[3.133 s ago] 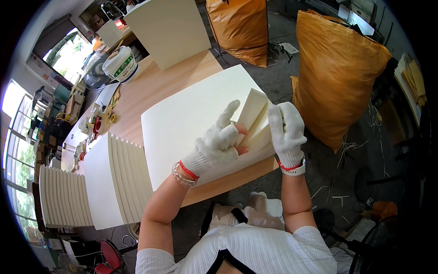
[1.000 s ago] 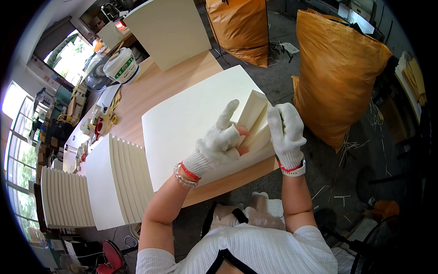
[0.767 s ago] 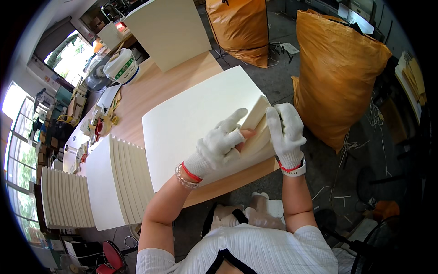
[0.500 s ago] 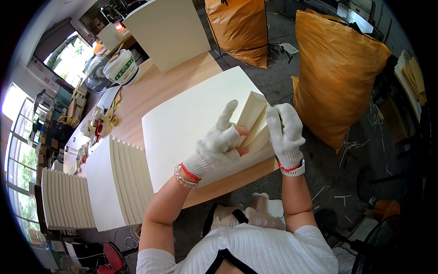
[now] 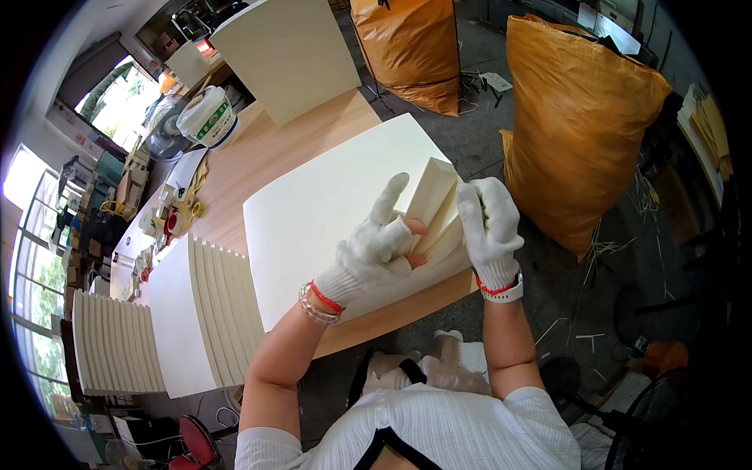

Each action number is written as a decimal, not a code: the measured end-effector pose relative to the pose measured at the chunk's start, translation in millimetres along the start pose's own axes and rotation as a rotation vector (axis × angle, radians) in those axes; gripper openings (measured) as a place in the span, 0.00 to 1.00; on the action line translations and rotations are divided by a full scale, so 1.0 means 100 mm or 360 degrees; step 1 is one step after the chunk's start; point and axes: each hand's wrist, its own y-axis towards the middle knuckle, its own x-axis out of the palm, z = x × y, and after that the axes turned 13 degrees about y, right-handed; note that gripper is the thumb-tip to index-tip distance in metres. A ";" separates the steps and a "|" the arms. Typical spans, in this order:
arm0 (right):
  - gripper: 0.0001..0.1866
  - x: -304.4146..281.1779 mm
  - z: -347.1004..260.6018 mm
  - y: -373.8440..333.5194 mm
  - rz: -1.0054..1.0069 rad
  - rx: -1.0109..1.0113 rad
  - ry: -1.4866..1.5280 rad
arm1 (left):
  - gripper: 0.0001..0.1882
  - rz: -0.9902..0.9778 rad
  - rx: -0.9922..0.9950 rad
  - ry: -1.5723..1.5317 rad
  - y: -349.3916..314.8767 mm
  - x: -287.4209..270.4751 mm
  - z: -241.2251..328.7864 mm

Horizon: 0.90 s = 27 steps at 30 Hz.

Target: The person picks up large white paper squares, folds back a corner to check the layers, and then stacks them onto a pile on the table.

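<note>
A large white board (image 5: 329,188) lies on the wooden table, its right-hand edge folded up into a long box-like flap (image 5: 431,190). My left hand (image 5: 376,244), in a white glove with two bare fingertips, grips the inner side of this flap; one gloved finger stretches out over the board. On the outer side, my right hand (image 5: 489,227), also in a white glove, is closed on the flap's edge with its fingers curled. What lies under the right fingertips is hidden.
Stacked white folded panels (image 5: 223,305) stand left of the board. Along the wooden table (image 5: 258,157) are a white bucket (image 5: 207,116), tape rolls (image 5: 172,222) and an upright white panel (image 5: 286,59). Orange sacks (image 5: 580,125) stand on the floor at right, with scattered strips nearby.
</note>
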 end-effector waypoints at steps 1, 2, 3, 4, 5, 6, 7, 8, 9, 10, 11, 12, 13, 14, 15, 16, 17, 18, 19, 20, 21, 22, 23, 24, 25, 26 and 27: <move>0.12 0.00 0.00 0.00 -0.0003 0.0004 -0.0001 | 0.25 0.0005 0.0002 0.0004 0.00 0.00 0.00; 0.12 0.00 0.00 -0.01 -0.0006 0.0007 -0.0002 | 0.24 0.0009 0.0004 0.0007 0.00 -0.01 0.01; 0.12 -0.01 -0.01 0.00 -0.0022 0.0019 0.0029 | 0.23 0.0014 0.0006 0.0011 0.00 -0.02 0.01; 0.12 -0.03 -0.03 0.00 -0.0039 0.0031 0.0060 | 0.22 0.0001 0.0068 0.0053 0.00 -0.02 0.00; 0.12 -0.03 -0.05 0.00 -0.0057 0.0044 0.0092 | 0.21 -0.0013 0.0131 0.0095 0.01 -0.01 -0.02; 0.11 -0.02 -0.05 0.01 -0.0042 0.0030 0.0085 | 0.20 -0.0040 0.0183 0.0139 0.01 -0.01 -0.05; 0.11 0.00 -0.05 0.02 -0.0024 0.0019 0.0075 | 0.19 -0.0068 0.0238 0.0180 0.03 -0.01 -0.07; 0.11 0.00 -0.04 0.02 -0.0006 0.0007 0.0064 | 0.19 -0.0111 0.0283 0.0222 0.04 -0.02 -0.12; 0.11 0.00 -0.04 0.01 -0.0001 0.0015 0.0053 | 0.19 -0.0153 0.0328 0.0264 0.05 -0.02 -0.15; 0.11 0.00 -0.03 0.01 0.0004 0.0020 0.0044 | 0.20 -0.0112 0.0297 0.0178 0.04 -0.02 -0.15; 0.11 0.00 -0.02 0.00 0.0009 0.0026 0.0036 | 0.20 -0.0071 0.0265 0.0092 0.02 -0.01 -0.16; 0.11 0.00 -0.02 0.01 0.0006 0.0025 0.0027 | 0.21 -0.0031 0.0234 0.0006 0.00 0.00 -0.15; 0.11 0.00 -0.01 0.01 0.0002 0.0026 0.0016 | 0.20 -0.0021 0.0146 -0.0011 0.00 0.00 -0.10; 0.11 0.00 0.00 0.00 -0.0003 0.0028 0.0006 | 0.19 -0.0012 0.0058 -0.0028 0.01 0.00 -0.02; 0.11 -0.01 0.00 0.00 -0.0003 0.0033 0.0013 | 0.18 -0.0002 -0.0031 -0.0044 0.02 -0.01 0.03; 0.11 -0.01 0.01 0.00 -0.0004 0.0037 0.0020 | 0.19 0.0006 -0.0025 -0.0040 0.02 -0.02 0.05; 0.11 -0.01 0.01 0.00 -0.0004 0.0041 0.0027 | 0.20 0.0014 -0.0020 -0.0035 0.02 -0.03 0.06; 0.11 -0.01 0.01 -0.01 0.0006 0.0040 0.0040 | 0.21 0.0022 -0.0015 -0.0031 0.02 -0.03 0.06; 0.11 0.00 0.01 -0.01 0.0015 0.0038 0.0053 | 0.21 0.0003 -0.0040 -0.0028 0.02 -0.04 0.07; 0.11 0.00 0.01 -0.01 0.0023 0.0037 0.0066 | 0.20 -0.0015 -0.0065 -0.0025 0.02 -0.04 0.08; 0.11 -0.01 -0.01 -0.01 0.0003 0.0057 0.0092 | 0.20 -0.0034 -0.0090 -0.0022 0.02 -0.04 0.08; 0.11 -0.02 -0.03 -0.01 -0.0018 0.0077 0.0118 | 0.20 -0.0028 0.0005 0.0073 0.02 -0.04 0.06; 0.11 -0.02 -0.04 -0.01 -0.0039 0.0097 0.0144 | 0.21 -0.0022 0.0099 0.0167 0.02 -0.05 0.02; 0.11 -0.02 -0.04 0.00 -0.0026 0.0080 0.0124 | 0.21 -0.0022 0.0167 0.0219 0.03 -0.05 -0.01; 0.10 -0.01 -0.02 0.00 -0.0009 0.0065 0.0103 | 0.20 -0.0022 0.0236 0.0271 0.04 -0.04 -0.05; 0.10 0.00 -0.01 0.00 0.0007 0.0049 0.0083 | 0.20 -0.0028 0.0277 0.0281 0.06 -0.03 -0.09; 0.10 0.00 0.00 0.00 0.0012 0.0045 0.0077 | 0.20 -0.0034 0.0319 0.0291 0.07 -0.02 -0.11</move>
